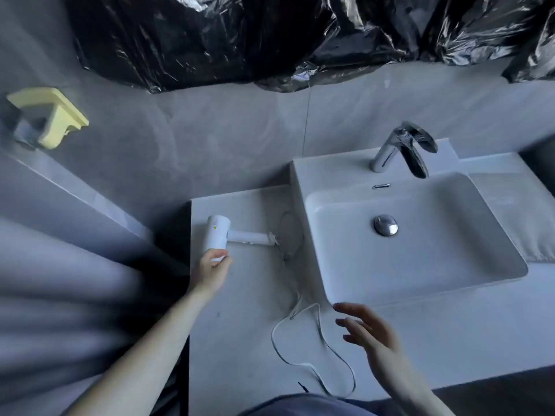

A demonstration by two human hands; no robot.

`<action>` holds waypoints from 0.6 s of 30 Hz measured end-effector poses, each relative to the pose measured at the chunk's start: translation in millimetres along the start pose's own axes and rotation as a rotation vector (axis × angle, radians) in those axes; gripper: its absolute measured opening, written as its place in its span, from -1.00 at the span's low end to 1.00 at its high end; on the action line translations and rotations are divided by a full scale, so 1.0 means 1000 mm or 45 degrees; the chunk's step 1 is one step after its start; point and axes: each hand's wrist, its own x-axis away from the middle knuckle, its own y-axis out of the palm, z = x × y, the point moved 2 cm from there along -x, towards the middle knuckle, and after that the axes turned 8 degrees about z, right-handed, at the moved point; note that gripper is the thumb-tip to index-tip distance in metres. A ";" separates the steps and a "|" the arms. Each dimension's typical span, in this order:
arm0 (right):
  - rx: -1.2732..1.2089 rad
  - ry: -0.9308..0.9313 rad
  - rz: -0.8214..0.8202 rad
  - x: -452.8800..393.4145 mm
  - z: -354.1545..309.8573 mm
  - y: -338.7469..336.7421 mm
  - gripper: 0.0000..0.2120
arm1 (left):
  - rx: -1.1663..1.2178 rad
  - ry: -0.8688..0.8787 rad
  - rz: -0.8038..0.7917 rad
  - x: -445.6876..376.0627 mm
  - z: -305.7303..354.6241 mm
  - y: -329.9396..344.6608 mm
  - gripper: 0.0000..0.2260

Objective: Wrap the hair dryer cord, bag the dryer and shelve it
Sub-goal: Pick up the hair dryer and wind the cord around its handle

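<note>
A white hair dryer (220, 235) lies on the pale counter (240, 340) left of the sink, its handle pointing right toward the basin. My left hand (211, 273) closes its fingers on the near end of the dryer's barrel. The white cord (315, 343) runs from the handle's end down the counter in loose loops to the front edge. My right hand (369, 334) hovers open above the counter, fingers spread, just right of the cord loops and touching nothing. No bag for the dryer is visible.
A white rectangular sink (330, 289) with a chrome faucet (399, 151) and drain plug (386, 225) fills the right side. Black plastic sheeting (240, 40) covers the wall above. A yellow wall holder (52, 115) sticks out at left.
</note>
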 end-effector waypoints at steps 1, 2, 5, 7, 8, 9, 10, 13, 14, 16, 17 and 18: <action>-0.006 0.004 -0.011 -0.006 -0.002 0.004 -0.69 | -0.074 0.008 0.040 -0.014 0.002 0.003 -0.70; 0.003 0.024 -0.019 -0.011 -0.004 0.007 -0.70 | -0.172 0.008 0.090 -0.024 0.004 0.003 -0.62; 0.048 0.052 -0.022 -0.023 -0.004 0.014 -0.82 | -0.464 0.017 0.212 -0.054 0.003 0.008 -0.41; 0.115 0.095 -0.025 -0.028 0.004 0.014 -0.85 | -0.553 -0.101 0.189 -0.069 -0.007 0.014 -0.32; 0.164 0.111 -0.033 -0.030 0.010 0.012 -0.82 | -0.565 -0.160 0.158 -0.075 -0.012 0.016 -0.30; 0.206 0.133 -0.032 -0.029 0.014 0.011 -0.78 | -0.549 -0.214 0.130 -0.080 -0.015 0.017 -0.30; 0.238 0.143 -0.033 -0.028 0.017 0.010 -0.76 | -0.525 -0.228 0.112 -0.085 -0.016 0.018 -0.31; 0.285 0.165 -0.022 -0.023 0.022 0.007 -0.77 | -0.527 -0.194 0.037 -0.089 -0.013 0.014 -0.34; 0.296 0.169 -0.021 -0.021 0.024 0.006 -0.77 | -0.523 -0.191 0.024 -0.088 -0.013 0.011 -0.37; 0.313 0.158 -0.014 -0.015 0.026 0.003 -0.77 | -0.455 -0.202 0.028 -0.079 -0.011 0.001 -0.43; 0.306 0.141 -0.012 -0.011 0.025 0.003 -0.76 | -0.411 -0.196 0.040 -0.069 -0.010 -0.006 -0.46; 0.301 0.125 -0.009 -0.008 0.024 0.003 -0.76 | -0.363 -0.188 0.060 -0.059 -0.011 -0.014 -0.48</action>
